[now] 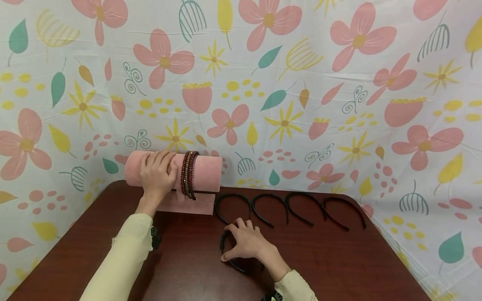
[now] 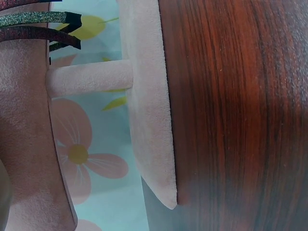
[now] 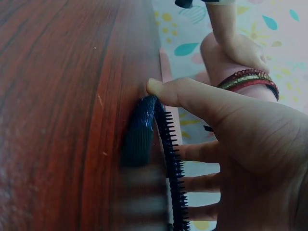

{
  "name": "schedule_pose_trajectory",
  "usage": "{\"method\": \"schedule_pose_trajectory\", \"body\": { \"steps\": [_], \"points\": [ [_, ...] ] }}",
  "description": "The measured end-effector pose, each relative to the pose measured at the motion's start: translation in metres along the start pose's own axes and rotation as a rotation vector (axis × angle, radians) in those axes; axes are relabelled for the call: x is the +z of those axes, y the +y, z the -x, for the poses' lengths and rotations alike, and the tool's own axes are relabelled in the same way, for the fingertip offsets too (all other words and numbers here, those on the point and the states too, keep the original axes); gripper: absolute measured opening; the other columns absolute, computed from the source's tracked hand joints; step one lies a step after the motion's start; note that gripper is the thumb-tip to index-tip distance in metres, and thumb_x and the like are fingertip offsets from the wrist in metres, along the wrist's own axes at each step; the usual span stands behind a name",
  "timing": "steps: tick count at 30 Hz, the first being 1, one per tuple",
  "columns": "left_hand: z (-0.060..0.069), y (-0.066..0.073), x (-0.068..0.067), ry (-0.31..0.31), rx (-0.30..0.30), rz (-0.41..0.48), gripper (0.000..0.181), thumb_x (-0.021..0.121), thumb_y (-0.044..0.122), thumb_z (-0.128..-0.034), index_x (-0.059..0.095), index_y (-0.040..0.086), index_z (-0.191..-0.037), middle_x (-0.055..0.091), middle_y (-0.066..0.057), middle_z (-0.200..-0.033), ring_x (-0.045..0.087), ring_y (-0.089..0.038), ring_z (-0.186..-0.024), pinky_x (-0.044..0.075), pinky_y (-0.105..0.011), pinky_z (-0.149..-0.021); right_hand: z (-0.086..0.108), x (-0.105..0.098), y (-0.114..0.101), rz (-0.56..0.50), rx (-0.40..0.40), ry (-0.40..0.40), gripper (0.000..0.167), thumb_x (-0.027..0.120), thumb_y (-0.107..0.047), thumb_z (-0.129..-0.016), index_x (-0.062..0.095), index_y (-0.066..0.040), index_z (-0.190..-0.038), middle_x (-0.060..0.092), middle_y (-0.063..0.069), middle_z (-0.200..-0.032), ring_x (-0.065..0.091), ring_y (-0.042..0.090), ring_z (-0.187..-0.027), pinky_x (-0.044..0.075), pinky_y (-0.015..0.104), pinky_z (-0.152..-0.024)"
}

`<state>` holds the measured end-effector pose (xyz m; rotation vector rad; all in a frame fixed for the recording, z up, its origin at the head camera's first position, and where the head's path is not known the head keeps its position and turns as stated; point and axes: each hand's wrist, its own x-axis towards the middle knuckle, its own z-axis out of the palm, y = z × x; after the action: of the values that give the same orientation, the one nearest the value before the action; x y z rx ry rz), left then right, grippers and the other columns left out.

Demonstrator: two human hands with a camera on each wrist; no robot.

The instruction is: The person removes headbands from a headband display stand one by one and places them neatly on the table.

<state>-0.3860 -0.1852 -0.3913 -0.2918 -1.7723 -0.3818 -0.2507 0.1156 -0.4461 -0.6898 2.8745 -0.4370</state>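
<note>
A pink plush display stand [image 1: 208, 172], a padded roll on a post and flat base, stands at the table's back left. My left hand [image 1: 158, 173] holds the roll, fingers draped over its top. Several glittery headbands [image 1: 187, 173], dark red and gold, hang round the roll to the right of that hand. On the front middle of the table, my right hand [image 1: 246, 243] grips a dark blue toothed headband [image 1: 223, 247]. In the right wrist view the thumb touches the headband's bend [image 3: 149, 108], and the other fingers lie behind its comb teeth.
Several dark headbands [image 1: 269, 209] lie in a row along the back right of the brown wooden table [image 1: 188, 259]. A flower-printed cloth [image 1: 241, 83] hangs behind the table and down its right side.
</note>
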Motion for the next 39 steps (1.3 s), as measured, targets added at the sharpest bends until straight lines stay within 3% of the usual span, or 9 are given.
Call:
{"method": "schedule_pose_trajectory", "body": {
  "steps": [7, 29, 35, 39],
  "points": [
    [-0.001, -0.001, -0.001, 0.003, -0.001, 0.002, 0.04, 0.045, 0.031, -0.0936, 0.076, 0.009, -0.106, 0.074, -0.011, -0.107, 0.065, -0.034, -0.105, 0.041, -0.053, -0.103, -0.001, 0.0, 0.0, -0.046, -0.018, -0.028, 0.082, 0.078, -0.059, -0.073, 0.052, -0.021, -0.142, 0.044, 0.008, -0.14, 0.04, 0.038, -0.132, 0.032, 0.065, -0.108],
    [-0.001, -0.005, -0.002, -0.004, 0.0, 0.001, 0.039, 0.045, 0.031, -0.0933, 0.076, 0.009, -0.106, 0.074, -0.011, -0.107, 0.065, -0.033, -0.104, 0.04, -0.053, -0.104, -0.008, 0.004, 0.001, -0.092, -0.036, 0.027, 0.081, 0.076, -0.06, -0.076, 0.052, -0.02, -0.142, 0.04, 0.01, -0.149, 0.033, 0.041, -0.143, 0.021, 0.072, -0.112],
    [0.0, -0.004, -0.001, 0.007, 0.004, -0.002, 0.04, 0.045, 0.03, -0.0936, 0.076, 0.009, -0.105, 0.074, -0.011, -0.106, 0.065, -0.034, -0.103, 0.041, -0.053, -0.103, -0.006, -0.001, 0.003, -0.122, -0.069, 0.096, 0.069, 0.073, -0.053, -0.084, 0.054, -0.018, -0.14, 0.043, 0.011, -0.148, 0.036, 0.042, -0.14, 0.023, 0.071, -0.112],
    [0.001, -0.002, 0.0, -0.001, 0.011, -0.014, 0.039, 0.045, 0.031, -0.0942, 0.076, 0.009, -0.106, 0.074, -0.011, -0.107, 0.065, -0.034, -0.103, 0.042, -0.053, -0.103, -0.006, -0.006, 0.006, -0.127, -0.103, 0.214, 0.051, 0.071, -0.04, -0.089, 0.06, -0.015, -0.133, 0.053, 0.008, -0.137, 0.046, 0.039, -0.13, 0.034, 0.065, -0.107]
  ]
}}
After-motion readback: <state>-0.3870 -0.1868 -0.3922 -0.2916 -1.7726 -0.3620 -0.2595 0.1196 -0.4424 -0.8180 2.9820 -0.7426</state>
